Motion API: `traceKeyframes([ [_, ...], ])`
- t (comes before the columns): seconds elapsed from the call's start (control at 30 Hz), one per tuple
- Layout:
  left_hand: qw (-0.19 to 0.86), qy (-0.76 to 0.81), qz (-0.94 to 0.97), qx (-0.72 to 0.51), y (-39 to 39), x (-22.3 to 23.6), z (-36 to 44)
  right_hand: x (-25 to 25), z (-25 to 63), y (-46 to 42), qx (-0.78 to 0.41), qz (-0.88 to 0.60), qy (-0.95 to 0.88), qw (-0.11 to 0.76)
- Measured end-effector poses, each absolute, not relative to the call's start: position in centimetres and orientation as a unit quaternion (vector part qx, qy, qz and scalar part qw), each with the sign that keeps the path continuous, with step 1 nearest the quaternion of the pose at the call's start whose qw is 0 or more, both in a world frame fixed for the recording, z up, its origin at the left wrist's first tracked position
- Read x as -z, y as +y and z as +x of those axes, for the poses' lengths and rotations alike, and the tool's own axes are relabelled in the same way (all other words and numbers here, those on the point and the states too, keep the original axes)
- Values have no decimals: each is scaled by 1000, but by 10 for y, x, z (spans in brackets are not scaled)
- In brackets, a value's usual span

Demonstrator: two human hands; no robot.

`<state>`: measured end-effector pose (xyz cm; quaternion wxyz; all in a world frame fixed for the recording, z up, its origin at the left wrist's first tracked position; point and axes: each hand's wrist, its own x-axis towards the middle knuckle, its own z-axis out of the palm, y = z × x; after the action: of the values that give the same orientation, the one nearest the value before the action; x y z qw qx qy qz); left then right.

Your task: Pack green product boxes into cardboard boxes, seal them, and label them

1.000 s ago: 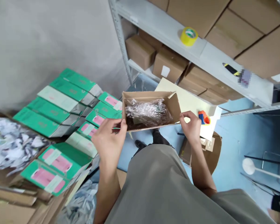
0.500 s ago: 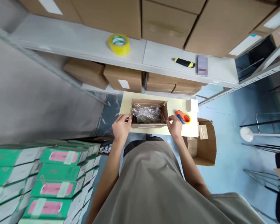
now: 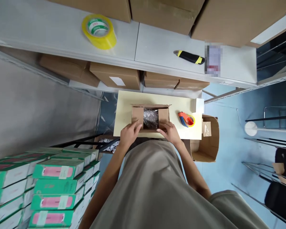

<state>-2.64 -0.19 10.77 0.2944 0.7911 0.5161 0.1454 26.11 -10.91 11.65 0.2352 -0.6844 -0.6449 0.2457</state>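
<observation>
Both end flaps of the cardboard box point(image 3: 150, 130) now lie folded inward, where half a second ago they stood raised, and the hands have come from its ends onto its front corners. The left hand point(image 3: 130, 133) touches the left flap point(image 3: 137, 114); the right hand point(image 3: 170, 132), its thumb spread from its fingers, touches the right flap point(image 3: 163, 114). The hands are apart from each other; whether either grips the cardboard or only presses, I cannot tell. Clear plastic wrap point(image 3: 150, 119) shows between the flaps.

The box sits on a pale yellow table point(image 3: 124, 111). An orange and blue tape dispenser point(image 3: 184, 119) lies near the right hand, with a small white box point(image 3: 197, 106) behind it. Beyond the table's back edge stands a shelf point(image 3: 157, 41) bearing a roll of yellow tape point(image 3: 106, 41), a knife point(image 3: 190, 57) and big brown cartons point(image 3: 166, 16). Stacked green boxes point(image 3: 54, 186) crowd the left arm's side, and an open carton point(image 3: 215, 140) stands by the table's right end.
</observation>
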Motion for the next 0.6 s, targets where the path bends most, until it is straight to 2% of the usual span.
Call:
traceKeyframes([
  [0.1,304,534,779,-127,6,-95,-22,-107,274,-104,-228,-691,-661,182],
  [0.2,284,572,755,-149,20,-85,-11,-91,286,-97,-186,-757,-605,165],
  [0.33,234,577,762,-182,34,-80,2,-72,286,-91,-157,-820,-515,194],
  [0.6,273,509,799,-170,27,-87,0,-78,278,-94,-182,-788,-546,219],
])
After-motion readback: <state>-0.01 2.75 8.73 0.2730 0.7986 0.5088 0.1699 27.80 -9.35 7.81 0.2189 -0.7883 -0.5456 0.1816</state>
